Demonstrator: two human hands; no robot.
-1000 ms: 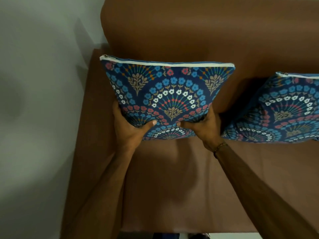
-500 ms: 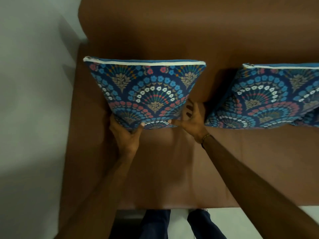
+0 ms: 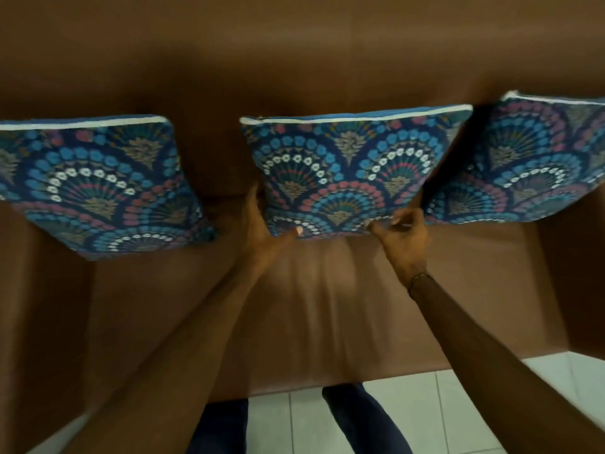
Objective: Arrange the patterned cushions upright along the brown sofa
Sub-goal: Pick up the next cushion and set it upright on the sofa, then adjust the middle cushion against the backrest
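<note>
Already the left cushion (image 3: 95,188) stands upright against the backrest of the brown sofa (image 3: 294,60), well apart from the hands, and the step in hand is settling the middle cushion (image 3: 347,172). The left hand (image 3: 262,231) cups its lower left corner, its grip pinching the fabric with the thumb on the patterned face, while the right hand (image 3: 402,237) nips the lower edge with curled fingers. Next, I judge, both should let go gently so it leans back beside the right cushion (image 3: 530,165) without tipping forward.
</note>
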